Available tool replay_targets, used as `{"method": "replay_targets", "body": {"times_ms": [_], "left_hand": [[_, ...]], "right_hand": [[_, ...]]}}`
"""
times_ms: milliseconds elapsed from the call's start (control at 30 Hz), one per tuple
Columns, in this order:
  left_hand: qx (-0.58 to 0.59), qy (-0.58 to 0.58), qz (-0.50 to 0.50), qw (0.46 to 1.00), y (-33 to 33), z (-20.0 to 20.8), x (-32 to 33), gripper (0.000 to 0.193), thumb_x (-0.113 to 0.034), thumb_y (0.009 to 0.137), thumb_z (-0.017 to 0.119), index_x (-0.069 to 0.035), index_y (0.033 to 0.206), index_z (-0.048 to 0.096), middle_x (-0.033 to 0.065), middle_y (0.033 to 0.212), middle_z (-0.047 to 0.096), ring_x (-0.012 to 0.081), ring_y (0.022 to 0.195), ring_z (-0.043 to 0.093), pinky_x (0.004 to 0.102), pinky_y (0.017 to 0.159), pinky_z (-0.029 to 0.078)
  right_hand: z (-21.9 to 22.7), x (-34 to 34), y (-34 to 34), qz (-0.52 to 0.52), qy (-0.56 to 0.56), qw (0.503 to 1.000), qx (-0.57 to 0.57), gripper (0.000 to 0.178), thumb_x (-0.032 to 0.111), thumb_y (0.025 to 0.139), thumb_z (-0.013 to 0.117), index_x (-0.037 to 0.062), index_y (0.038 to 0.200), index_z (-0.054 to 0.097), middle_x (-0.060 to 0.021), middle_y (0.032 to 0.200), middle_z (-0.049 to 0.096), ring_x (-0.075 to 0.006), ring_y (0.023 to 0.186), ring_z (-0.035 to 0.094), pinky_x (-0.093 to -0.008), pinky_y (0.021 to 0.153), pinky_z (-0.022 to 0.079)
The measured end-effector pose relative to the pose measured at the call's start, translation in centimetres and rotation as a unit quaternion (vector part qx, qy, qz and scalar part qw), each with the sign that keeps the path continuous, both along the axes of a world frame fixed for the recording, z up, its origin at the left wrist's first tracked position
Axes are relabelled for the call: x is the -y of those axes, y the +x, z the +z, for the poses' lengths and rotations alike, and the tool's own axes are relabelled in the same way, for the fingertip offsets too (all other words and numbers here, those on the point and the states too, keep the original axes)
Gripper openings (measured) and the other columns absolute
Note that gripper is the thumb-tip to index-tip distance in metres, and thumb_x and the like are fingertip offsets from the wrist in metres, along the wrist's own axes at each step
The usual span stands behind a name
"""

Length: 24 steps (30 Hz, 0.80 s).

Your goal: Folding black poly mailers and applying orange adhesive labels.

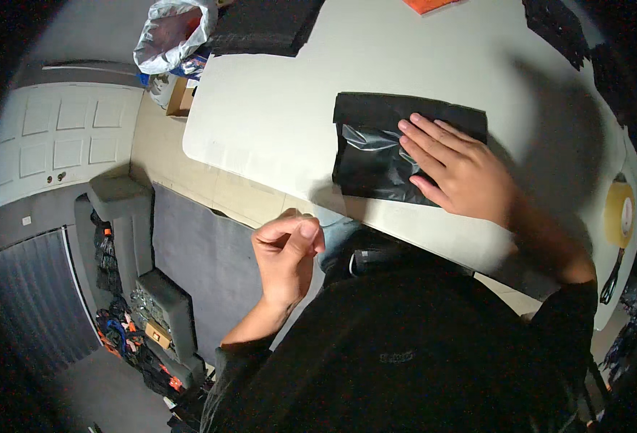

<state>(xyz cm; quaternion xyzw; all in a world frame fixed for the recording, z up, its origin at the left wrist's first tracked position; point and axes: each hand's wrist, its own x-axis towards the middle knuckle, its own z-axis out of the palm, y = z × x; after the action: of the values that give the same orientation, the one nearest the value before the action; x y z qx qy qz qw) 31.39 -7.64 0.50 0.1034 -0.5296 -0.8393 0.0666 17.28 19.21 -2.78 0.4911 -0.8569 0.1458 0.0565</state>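
A black plastic mailer bag (376, 169) lies on the white table close to its near edge, its shiny surface creased in the middle. My right hand (463, 169) rests flat on the bag's right part, fingers stretched out. Off the table's near edge, to the left of the bag, my left hand (287, 249) is raised with thumb and fingers pinched together. Whatever may be between those fingertips is too small to make out.
On the white table (275, 123) are a black stack (264, 25) at the far left, an orange packet (430, 6) at the far edge and a tape roll (619, 213) at the right. A lined bin (176, 36) stands beyond the left corner; a grey sofa (163, 310) is at left.
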Motion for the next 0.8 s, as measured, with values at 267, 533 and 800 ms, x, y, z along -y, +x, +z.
{"method": "replay_targets", "body": {"times_ms": [267, 533, 800], "left_hand": [[0.096, -0.020, -0.084, 0.992, -5.5, 0.6, -3.6, 0.032, -0.031, 0.107, 0.062, -0.008, 0.129, 0.063, -0.0043, 0.070, 0.042, 0.0075, 0.055, 0.042, 0.0231, 0.050, 0.036], [0.132, 0.049, -0.110, 0.984, -6.5, -1.3, -4.5, 0.032, -0.027, 0.109, 0.058, -0.010, 0.136, 0.058, -0.0035, 0.070, 0.049, 0.0071, 0.053, 0.048, 0.0222, 0.045, 0.035], [0.164, 0.084, -0.087, 0.979, -7.4, -1.0, -4.7, 0.031, -0.021, 0.110, 0.057, -0.010, 0.139, 0.056, -0.0026, 0.071, 0.053, 0.0075, 0.055, 0.052, 0.0215, 0.046, 0.035]], "right_hand": [[-0.7, 0.0, 0.3, 0.020, 0.000, 0.997, -0.075, 0.043, 0.029, 0.099, 0.065, -0.0036, 0.127, 0.067, -0.0191, 0.145, 0.059, -0.0335, 0.141, 0.051, -0.0465, 0.118, 0.042], [-0.8, 0.2, 0.5, 0.018, -0.016, 0.999, -0.044, 0.042, 0.028, 0.098, 0.065, -0.0044, 0.125, 0.068, -0.0196, 0.145, 0.058, -0.0345, 0.140, 0.052, -0.0467, 0.118, 0.043], [-0.7, 0.0, 0.6, 0.018, -0.023, 0.999, -0.039, 0.042, 0.027, 0.097, 0.066, -0.0051, 0.124, 0.069, -0.0197, 0.146, 0.058, -0.0349, 0.139, 0.052, -0.0470, 0.117, 0.044]]}}
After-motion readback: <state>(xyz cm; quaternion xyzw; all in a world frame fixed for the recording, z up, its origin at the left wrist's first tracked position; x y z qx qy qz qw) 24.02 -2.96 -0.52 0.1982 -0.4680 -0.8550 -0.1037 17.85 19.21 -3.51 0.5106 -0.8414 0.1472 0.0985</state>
